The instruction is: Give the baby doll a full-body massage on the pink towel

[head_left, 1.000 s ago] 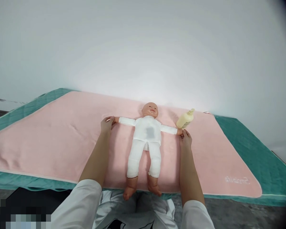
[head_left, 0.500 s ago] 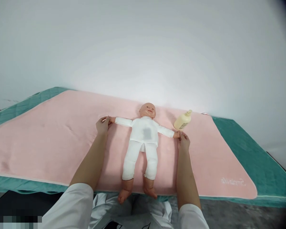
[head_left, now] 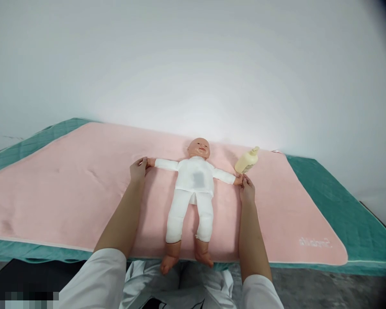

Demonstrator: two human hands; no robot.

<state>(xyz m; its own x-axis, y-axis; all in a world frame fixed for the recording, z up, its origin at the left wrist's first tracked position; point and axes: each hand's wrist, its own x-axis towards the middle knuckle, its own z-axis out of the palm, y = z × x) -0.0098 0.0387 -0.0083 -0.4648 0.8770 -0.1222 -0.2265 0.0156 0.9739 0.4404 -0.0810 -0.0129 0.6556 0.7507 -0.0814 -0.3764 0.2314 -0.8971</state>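
Note:
A baby doll (head_left: 196, 174) with a white cloth body lies on its back on the pink mat (head_left: 93, 189), its arms stretched out sideways and its feet toward me. My left hand (head_left: 138, 168) pinches the doll's hand on the left side. On the other side, my right hand (head_left: 247, 189) has its fingers closed on the doll's other hand. Just beyond my right hand stands a pale yellow pump bottle (head_left: 247, 160). The fingertips partly hide the doll's hands.
Under the pink mat is a green quilted pad (head_left: 337, 193), showing at both sides and along the front edge. A white wall (head_left: 193, 64) rises directly behind. The doll's feet reach over the front edge, close to my lap.
Both hands keep hold of the doll's hands, and its arms stay spread. My right hand and the doll hand in it have risen very slightly in the view.

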